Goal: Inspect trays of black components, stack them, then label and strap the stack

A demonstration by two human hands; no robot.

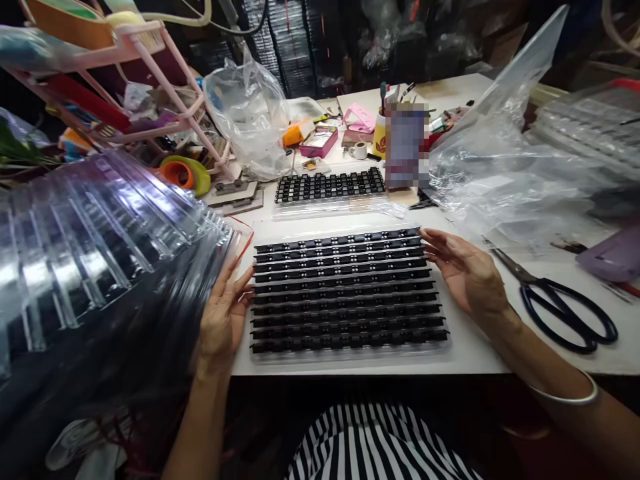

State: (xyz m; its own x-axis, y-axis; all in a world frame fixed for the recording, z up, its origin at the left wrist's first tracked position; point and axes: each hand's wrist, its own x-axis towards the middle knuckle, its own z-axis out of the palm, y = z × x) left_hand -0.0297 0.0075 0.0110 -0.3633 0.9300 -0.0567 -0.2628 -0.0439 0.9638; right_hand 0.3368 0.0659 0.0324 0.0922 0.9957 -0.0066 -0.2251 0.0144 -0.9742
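A clear plastic tray (360, 357) lies on the white table in front of me, filled with several rows of long black plastic strips (345, 311). My left hand (223, 315) grips the tray's left edge, its fingertips at the rim beside the strip ends. At the upper right corner, the fingers of my right hand (467, 270) are curled against the tray's edge. Part of the fingers on both sides is hidden by the tray. Behind it sits a second tray (340, 208) with a bundle of black latticed parts (330, 185).
Large black-handled scissors (565, 313) lie right of my right hand. A slanting stack of clear ribbed trays (90, 240) rises at left, below a pink rack (195, 107). Crumpled clear plastic (510, 180) covers the right side. A yellow cup (379, 133) stands behind.
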